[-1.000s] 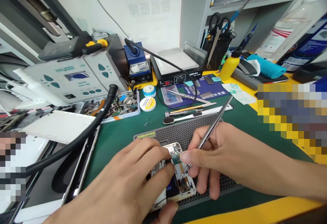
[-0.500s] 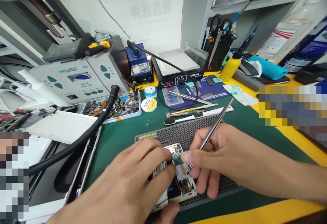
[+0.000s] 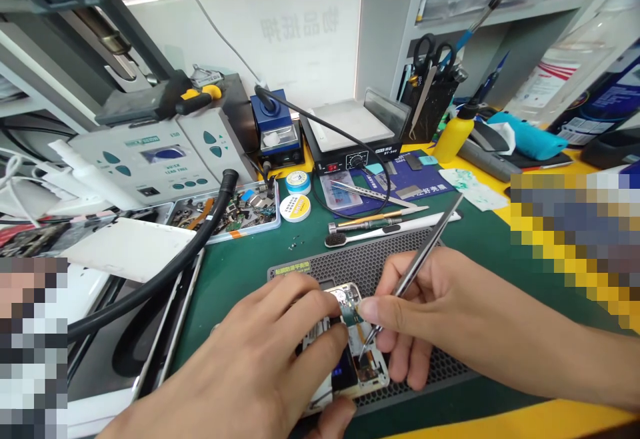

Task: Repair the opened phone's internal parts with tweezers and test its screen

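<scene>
An opened white phone [image 3: 367, 365] lies on a grey perforated mat [image 3: 360, 262] near the bench's front edge. My left hand [image 3: 255, 365] is closed on it, fingers over its upper part and thumb under its lower edge, covering most of it. My right hand [image 3: 430, 305] pinches steel tweezers [image 3: 417, 262] like a pen. Their tips reach down into the phone's exposed inside, beside a small green circuit part [image 3: 350, 312] that sits between my two forefingers.
A thick black hose [image 3: 165, 269] crosses the left side over white panels. Behind the mat lie a brush, more tweezers and a spudger [image 3: 380, 222], two round tins [image 3: 295, 207], a parts tray [image 3: 235, 209], a rework station [image 3: 160, 159], a hot plate [image 3: 350, 129], a yellow bottle [image 3: 453, 133].
Both hands stay on the phone and tweezers, with only a small shift of the tweezers' tips. The view has tilted a little, so everything sits slightly lower.
</scene>
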Demonstrator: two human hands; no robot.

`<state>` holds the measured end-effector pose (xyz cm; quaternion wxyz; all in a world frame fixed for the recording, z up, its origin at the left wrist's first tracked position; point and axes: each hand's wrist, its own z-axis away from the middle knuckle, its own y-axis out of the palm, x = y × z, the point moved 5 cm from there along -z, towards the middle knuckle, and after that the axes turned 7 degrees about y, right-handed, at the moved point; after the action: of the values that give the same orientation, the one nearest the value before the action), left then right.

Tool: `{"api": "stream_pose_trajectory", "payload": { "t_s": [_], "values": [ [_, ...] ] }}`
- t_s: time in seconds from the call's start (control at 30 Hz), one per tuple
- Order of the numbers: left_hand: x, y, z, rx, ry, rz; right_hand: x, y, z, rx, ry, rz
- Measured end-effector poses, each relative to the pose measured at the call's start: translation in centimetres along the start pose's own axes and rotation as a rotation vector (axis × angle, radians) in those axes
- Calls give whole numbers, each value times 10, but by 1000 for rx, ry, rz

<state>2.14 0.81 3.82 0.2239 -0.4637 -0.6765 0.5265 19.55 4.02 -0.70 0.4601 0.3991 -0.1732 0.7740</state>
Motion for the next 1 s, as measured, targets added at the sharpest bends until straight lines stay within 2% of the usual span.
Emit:
{"api": "stream_pose_trajectory", "payload": {
  "t_s": [0.27, 0.73, 0.93, 1.0],
  "values": [
    [-3, 1, -7, -11, 21, -52, -3, 4, 1, -5, -9, 48],
    [5, 5, 6, 53, 41, 33, -3, 2, 1, 11, 12, 77],
    [4, 6, 8, 46, 68, 4, -4, 3, -1, 25, -1, 48],
    [4, 7, 9, 49, 40, 3, -4, 3, -1, 24, -1, 34]
  ]
}}
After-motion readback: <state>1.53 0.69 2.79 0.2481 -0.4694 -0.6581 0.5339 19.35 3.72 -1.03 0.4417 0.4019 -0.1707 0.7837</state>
